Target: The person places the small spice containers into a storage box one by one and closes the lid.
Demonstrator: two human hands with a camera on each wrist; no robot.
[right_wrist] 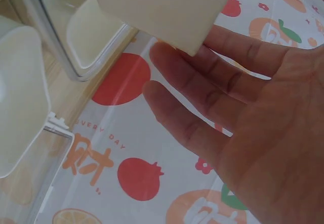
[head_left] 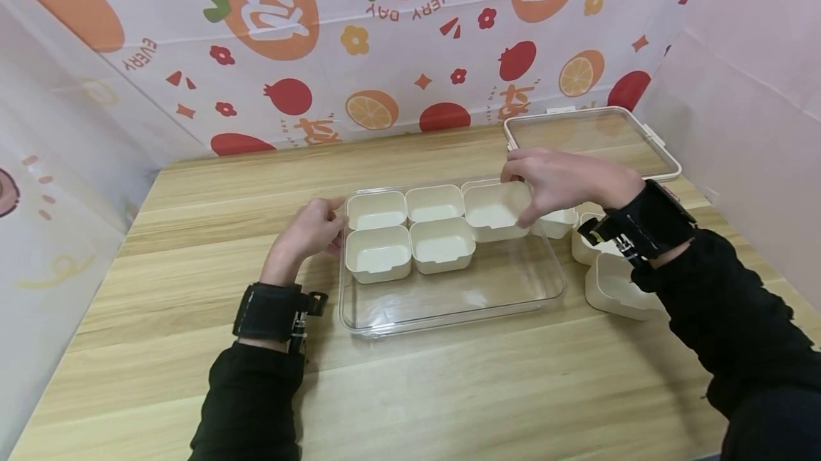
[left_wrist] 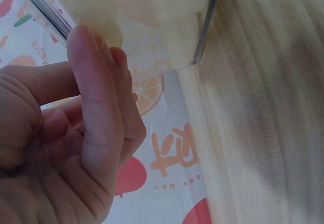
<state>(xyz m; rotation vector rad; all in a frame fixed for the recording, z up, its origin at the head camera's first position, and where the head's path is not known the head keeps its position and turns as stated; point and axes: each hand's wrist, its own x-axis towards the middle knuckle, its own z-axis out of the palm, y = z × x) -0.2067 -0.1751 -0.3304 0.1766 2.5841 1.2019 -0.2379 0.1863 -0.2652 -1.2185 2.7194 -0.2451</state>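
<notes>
A clear plastic box (head_left: 449,322) stands on the table, with several small cream bins (head_left: 378,254) set in rows inside. My right hand (head_left: 558,177) grips another cream bin (head_left: 497,208) by its right side, over the box's far right part. In the right wrist view, the fingers (right_wrist: 192,92) reach along the held bin (right_wrist: 162,11). Partly hidden behind it, the rim of another bin (head_left: 467,185) shows. At the box's left end, my left hand (head_left: 312,226) touches the wall near the far corner. Its bent fingertips (left_wrist: 81,39) lie against the clear wall in the left wrist view.
To the right of the box, 3 loose cream bins (head_left: 616,290) stand on the wooden table (head_left: 449,397), one partly behind my right hand. A clear lid with a pale frame (head_left: 593,109) lies at the back right. A fruit-print sheet (head_left: 410,48) hangs behind.
</notes>
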